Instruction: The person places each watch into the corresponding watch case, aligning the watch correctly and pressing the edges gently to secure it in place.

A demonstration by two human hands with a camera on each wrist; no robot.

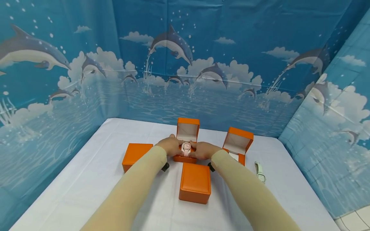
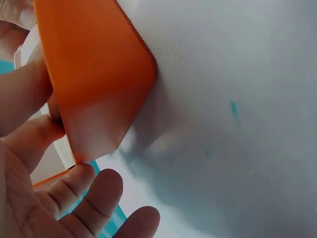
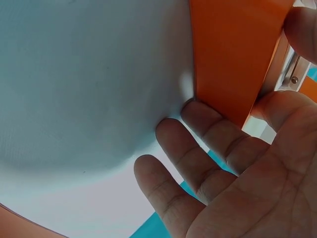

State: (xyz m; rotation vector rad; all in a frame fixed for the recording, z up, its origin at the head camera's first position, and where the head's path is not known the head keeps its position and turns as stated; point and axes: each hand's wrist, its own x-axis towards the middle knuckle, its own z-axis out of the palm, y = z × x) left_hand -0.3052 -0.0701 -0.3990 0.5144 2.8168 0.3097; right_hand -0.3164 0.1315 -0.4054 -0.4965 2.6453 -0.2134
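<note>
A pink watch [image 1: 186,148], its dial facing up, sits in an open orange watch box [image 1: 185,159] with a pale lining and its lid standing upright behind. My left hand [image 1: 170,146] grips the watch from the left side with thumb and index finger, while my right hand [image 1: 203,150] does the same from the right. In the left wrist view, the other fingers [image 2: 101,196] spread beside the box wall [image 2: 99,74]. The right wrist view has three fingers [image 3: 183,153] stretched out, one tip touching the orange wall [image 3: 230,54].
Closed orange boxes stand at left [image 1: 136,155] and in front [image 1: 196,181], between the forearms. Behind the right forearm is another open orange box [image 1: 236,141]. A pale green watch [image 1: 260,173] lies at right on the white tablecloth [image 1: 78,179]. A dolphin-print curtain [image 1: 173,96] surrounds the table.
</note>
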